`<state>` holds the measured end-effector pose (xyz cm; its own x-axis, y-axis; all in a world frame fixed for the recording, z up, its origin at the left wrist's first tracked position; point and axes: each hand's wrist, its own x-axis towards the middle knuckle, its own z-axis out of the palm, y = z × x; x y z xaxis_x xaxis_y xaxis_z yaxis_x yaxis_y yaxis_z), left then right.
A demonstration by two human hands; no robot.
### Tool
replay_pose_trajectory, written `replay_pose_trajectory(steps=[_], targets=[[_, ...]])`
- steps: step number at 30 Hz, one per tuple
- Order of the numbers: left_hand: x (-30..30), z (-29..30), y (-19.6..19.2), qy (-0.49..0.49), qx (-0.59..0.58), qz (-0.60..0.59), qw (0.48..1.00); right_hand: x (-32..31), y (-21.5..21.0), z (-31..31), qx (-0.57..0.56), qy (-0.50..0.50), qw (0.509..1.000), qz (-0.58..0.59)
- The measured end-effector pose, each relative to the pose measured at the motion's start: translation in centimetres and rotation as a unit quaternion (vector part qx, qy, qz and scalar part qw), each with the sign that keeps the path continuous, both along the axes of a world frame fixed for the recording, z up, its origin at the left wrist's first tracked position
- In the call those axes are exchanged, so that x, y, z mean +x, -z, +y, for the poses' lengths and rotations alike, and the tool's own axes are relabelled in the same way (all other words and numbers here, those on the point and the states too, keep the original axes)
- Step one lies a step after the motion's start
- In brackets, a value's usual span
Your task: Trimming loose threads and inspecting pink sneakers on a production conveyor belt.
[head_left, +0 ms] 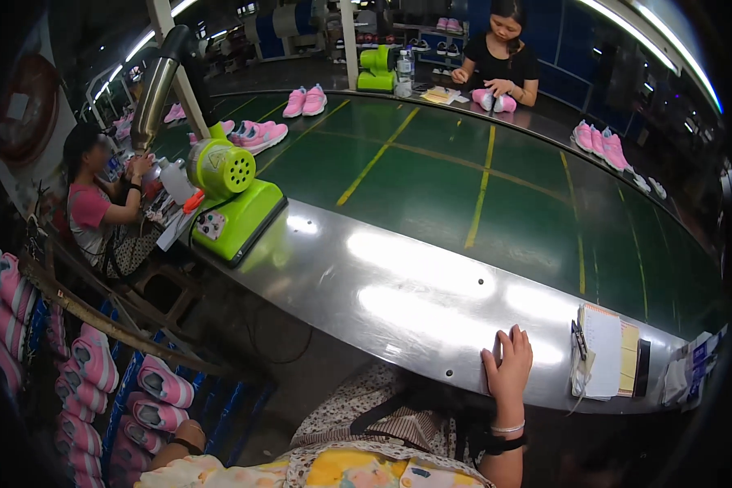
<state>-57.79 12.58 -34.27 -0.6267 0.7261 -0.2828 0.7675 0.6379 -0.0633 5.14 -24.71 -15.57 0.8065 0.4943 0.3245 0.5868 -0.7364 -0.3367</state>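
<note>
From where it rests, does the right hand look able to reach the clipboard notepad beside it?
Probably yes. The right hand lies flat on the metal table edge, and bare surface separates it from the clipboard notepad just to its right.

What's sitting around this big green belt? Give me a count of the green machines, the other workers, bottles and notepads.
Green machines: 2
Other workers: 2
Clear bottles: 1
Notepads: 1
Total: 6
</note>
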Motion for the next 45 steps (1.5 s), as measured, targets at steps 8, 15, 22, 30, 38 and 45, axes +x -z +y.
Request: replay_pose_trajectory(steps=[8, 15, 22, 30, 38, 45], targets=[[19.2, -3.1, -7.0, -0.033, -0.198, -0.368, 0.908, -0.2, -0.4, -0.5, 0.025, -0.007, 0.999, 0.045], [29.4, -5.5, -17.8, 0.364, -0.064, -0.080, 0.926, 0.1, -0.6, -0.3, 0.041, -0.013, 0.998, 0.053], [38.9, -6.2, -21.1, 0.611, 0.245, -0.281, 0.698, 0.1, -1.3, -1.0, 0.037, -0.003, 0.999, 0.039], [49.3, -12.0, -21.5, 0.765, 0.266, -0.344, 0.476, -0.2, -0.6, -1.1, 0.093, 0.005, 0.995, 0.027], [56.9, -17.7, -20.4, 0.818, 0.160, -0.449, 0.323, -0.3, -0.3, -1.0, 0.120, 0.008, 0.992, 0.034], [59.8, -19.2, -18.0, 0.775, 0.086, -0.479, 0.403, 0.0, 0.1, -1.0, 0.138, 0.001, 0.990, 0.024]])
